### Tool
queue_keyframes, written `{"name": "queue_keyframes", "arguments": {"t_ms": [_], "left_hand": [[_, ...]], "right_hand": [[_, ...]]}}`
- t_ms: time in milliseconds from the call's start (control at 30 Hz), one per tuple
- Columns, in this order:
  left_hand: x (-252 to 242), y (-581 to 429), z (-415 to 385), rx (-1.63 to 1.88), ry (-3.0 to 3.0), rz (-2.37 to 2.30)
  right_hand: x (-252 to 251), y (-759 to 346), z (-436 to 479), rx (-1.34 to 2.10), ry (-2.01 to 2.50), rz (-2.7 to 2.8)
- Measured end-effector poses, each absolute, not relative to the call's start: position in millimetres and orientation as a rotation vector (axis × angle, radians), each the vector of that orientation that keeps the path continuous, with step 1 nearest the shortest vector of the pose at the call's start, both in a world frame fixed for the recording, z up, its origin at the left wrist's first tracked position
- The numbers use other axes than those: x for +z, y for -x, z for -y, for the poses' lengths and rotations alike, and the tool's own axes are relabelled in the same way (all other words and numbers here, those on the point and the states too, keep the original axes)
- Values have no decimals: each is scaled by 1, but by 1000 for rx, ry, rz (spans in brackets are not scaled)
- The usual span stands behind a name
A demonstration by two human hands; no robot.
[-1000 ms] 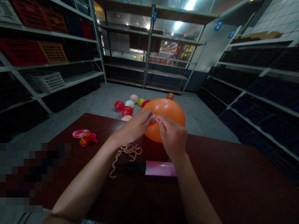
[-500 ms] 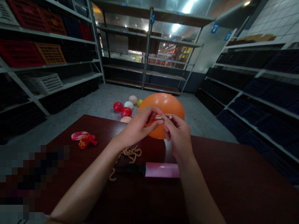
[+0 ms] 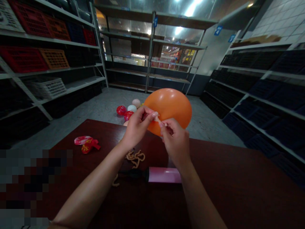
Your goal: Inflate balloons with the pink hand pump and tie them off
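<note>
An inflated orange balloon (image 3: 171,105) is held up above the dark wooden table (image 3: 238,184). My left hand (image 3: 137,127) pinches the balloon's neck, fingers closed. My right hand (image 3: 175,141) is closed too, pinching a thin tan rubber band at the neck, right against the left fingertips. On the table below lie a pile of tan rubber bands (image 3: 134,157) and a pink hand pump (image 3: 159,175) with a black handle.
Flat red and pink balloons (image 3: 87,144) lie at the table's left. Several inflated balloons (image 3: 127,111) sit on the grey floor beyond the table. Metal shelving with crates (image 3: 35,57) lines the left, back and right walls.
Both hands have lifted the orange balloon higher above the table. The right hand's pinch on the band has shifted closer to the neck.
</note>
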State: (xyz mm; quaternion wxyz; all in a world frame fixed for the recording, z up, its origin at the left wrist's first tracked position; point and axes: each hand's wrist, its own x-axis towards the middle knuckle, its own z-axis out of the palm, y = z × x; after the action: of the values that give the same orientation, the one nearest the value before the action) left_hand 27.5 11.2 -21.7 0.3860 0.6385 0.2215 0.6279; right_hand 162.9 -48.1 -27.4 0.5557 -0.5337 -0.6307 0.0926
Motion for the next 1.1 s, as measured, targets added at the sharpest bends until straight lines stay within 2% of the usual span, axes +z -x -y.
{"name": "queue_keyframes", "arguments": {"t_ms": [133, 367, 467, 667, 800, 933, 1100], "left_hand": [[-17, -28, -11, 1588, -1277, -532], [-8, -26, -7, 1461, -855, -505], [-9, -29, -7, 1485, -871, -480], [-21, -35, -9, 1538, -1335, -509], [-29, -36, -13, 1550, -1533, -633], [-34, -35, -20, 1596, -1371, -656], [-38, -27, -33, 1483, -1014, -565]], "right_hand": [[-28, -158, 52, -163, 1356, 1669], [-24, -155, 54, -473, 1362, 1899], [-24, -156, 53, -467, 1332, 1887], [-27, -157, 51, -135, 1237, 1677], [-29, -159, 48, -40, 1253, 1675], [-35, -159, 42, -152, 1326, 1819], [-39, -155, 38, -364, 1428, 1963]]}}
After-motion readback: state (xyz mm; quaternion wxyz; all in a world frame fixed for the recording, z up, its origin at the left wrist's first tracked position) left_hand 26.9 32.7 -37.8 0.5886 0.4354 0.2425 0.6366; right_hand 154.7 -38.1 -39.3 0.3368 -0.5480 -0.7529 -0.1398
